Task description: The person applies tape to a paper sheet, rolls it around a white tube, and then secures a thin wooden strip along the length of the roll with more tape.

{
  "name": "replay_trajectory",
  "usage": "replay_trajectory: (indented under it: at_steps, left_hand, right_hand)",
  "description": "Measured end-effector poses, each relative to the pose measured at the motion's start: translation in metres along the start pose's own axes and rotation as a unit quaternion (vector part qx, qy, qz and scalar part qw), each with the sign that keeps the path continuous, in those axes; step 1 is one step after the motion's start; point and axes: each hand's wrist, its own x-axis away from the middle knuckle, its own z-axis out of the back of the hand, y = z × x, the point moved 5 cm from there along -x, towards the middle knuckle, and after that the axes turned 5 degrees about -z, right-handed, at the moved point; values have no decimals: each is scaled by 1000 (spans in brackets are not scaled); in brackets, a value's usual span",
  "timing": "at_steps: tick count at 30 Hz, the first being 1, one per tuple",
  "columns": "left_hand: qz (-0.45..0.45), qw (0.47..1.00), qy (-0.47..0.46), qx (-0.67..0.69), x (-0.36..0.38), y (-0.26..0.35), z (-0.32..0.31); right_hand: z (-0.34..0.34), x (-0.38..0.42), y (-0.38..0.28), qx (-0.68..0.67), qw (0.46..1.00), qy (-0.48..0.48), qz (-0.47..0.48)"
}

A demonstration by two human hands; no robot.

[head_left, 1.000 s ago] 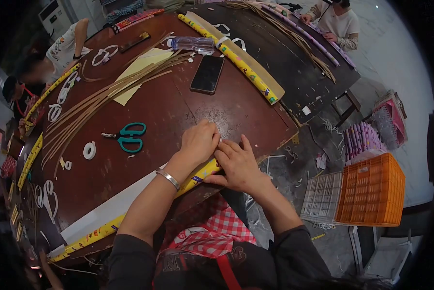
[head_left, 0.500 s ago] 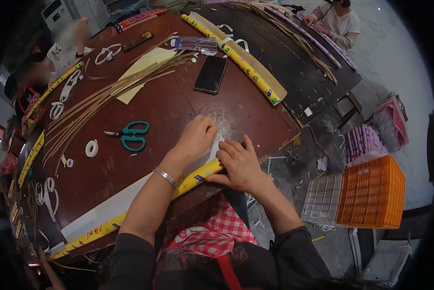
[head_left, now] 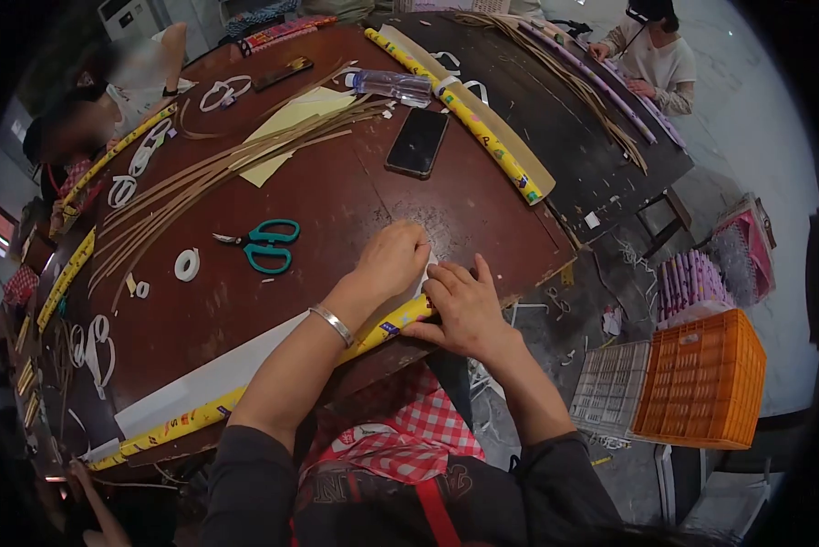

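With the right hand point(head_left: 464, 308) half closed over the yellow patterned roll point(head_left: 400, 319), left hand point(head_left: 393, 262) curled nearby, contents unclear.

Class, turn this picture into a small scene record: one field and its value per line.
left hand: fingertips at the white paper's edge; left hand, white paper
right hand: laid on yellow patterned roll; right hand, yellow patterned roll
roll position: along the brown table's near edge; brown table
cutting tool: teal-handled scissors, lying open
beyond scissors: smartphone, plastic bottle
beside table: orange crate
unclear: how firmly either hand grips
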Motion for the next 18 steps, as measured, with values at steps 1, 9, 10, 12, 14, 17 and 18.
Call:
replay_trajectory:
  at_steps: [1, 9, 10, 12, 14, 17, 18]
  left_hand:
    - [0, 1000, -3, -2, 0, 0, 1]
    - [57, 989, -18, -137, 53, -10, 79]
    - [71, 986, -16, -151, 68, -11, 93]
    - [101, 983, 27, -150, 109, -19, 122]
    - [145, 976, 68, -144, 155, -27, 156]
    - [234, 944, 146, -182, 242, -58, 203]
    - [266, 928, 162, -204, 274, -73, 219]
  right_hand:
    - [1, -1, -1, 0, 1000, 1, 4]
    - [8, -3, -3, 2, 1000, -21, -5]
    - [6, -3, -4, -2, 1000, -25, 3]
    - [7, -2, -3, -7, 999, 29, 16]
    - [7, -2, -4, -16, 999, 24, 22]
    - [6, -2, -1, -10, 1000, 17, 15]
    - [5, -1, -2, -16, 999, 13, 25]
